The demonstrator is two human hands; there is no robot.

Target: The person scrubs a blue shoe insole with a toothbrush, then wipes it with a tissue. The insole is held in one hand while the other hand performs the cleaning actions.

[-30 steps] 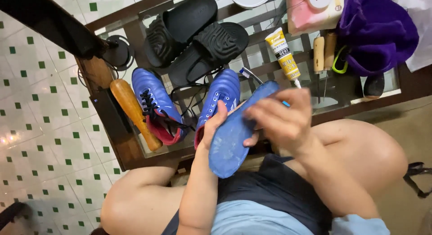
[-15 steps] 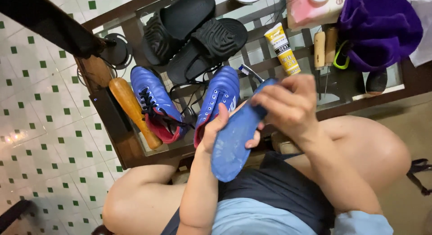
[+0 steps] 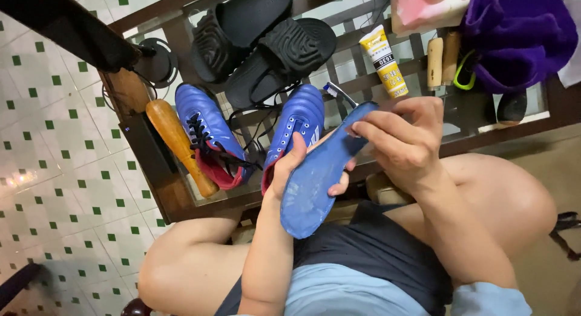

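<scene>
A blue shoe insole [image 3: 318,174] is held up over my lap, in front of a glass-topped table [image 3: 181,195]. My left hand [image 3: 296,165] grips its middle from behind, thumb on the left edge. My right hand [image 3: 405,140] pinches the insole's top end and also holds a toothbrush [image 3: 339,93], whose bristled head sticks out past the tip. Two blue lace-up football shoes lie on the table, one [image 3: 209,131] to the left and one [image 3: 296,119] just behind the insole.
A pair of black slides [image 3: 266,47], a yellow-and-white tube [image 3: 382,59], a wooden-handled brush [image 3: 178,143], a purple cloth [image 3: 520,35], a pink box [image 3: 423,7] and two wooden handles [image 3: 442,56] lie on the table. Green-dotted white floor tiles [image 3: 54,189] are at left.
The insole and both hands have stayed nearly in place; my right hand has shifted slightly at the insole's top end. The shoes on the table have not moved.
</scene>
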